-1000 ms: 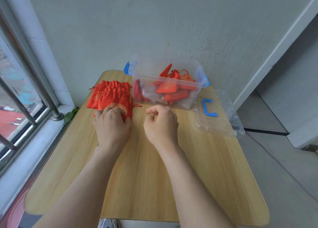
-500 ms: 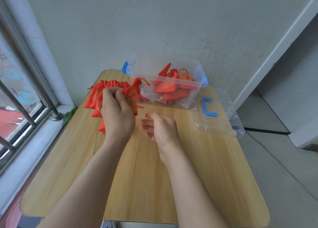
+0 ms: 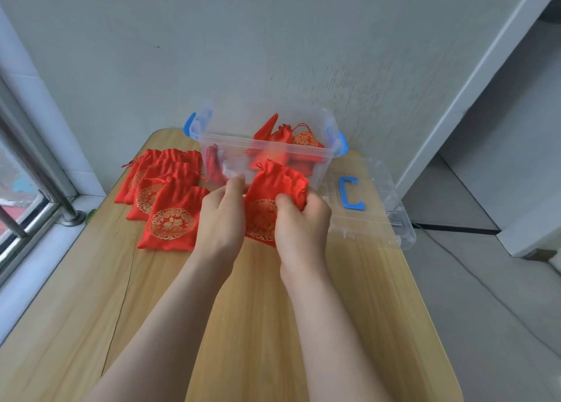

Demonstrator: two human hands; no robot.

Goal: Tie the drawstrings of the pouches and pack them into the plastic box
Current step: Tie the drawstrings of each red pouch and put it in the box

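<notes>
No word, label, brand or number can be read. Gold round emblems are printed on the red pouches (image 3: 171,223), and a gold mark is seen on one pouch (image 3: 306,141) inside the plastic box (image 3: 243,143), but neither is legible.

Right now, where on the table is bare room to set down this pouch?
Free: the near half of the table, on both sides of your forearms, and the wood in front of the lid. Crowded: the far end, where the pile of pouches, the plastic box and the lid lie side by side beyond your pouch.
</notes>
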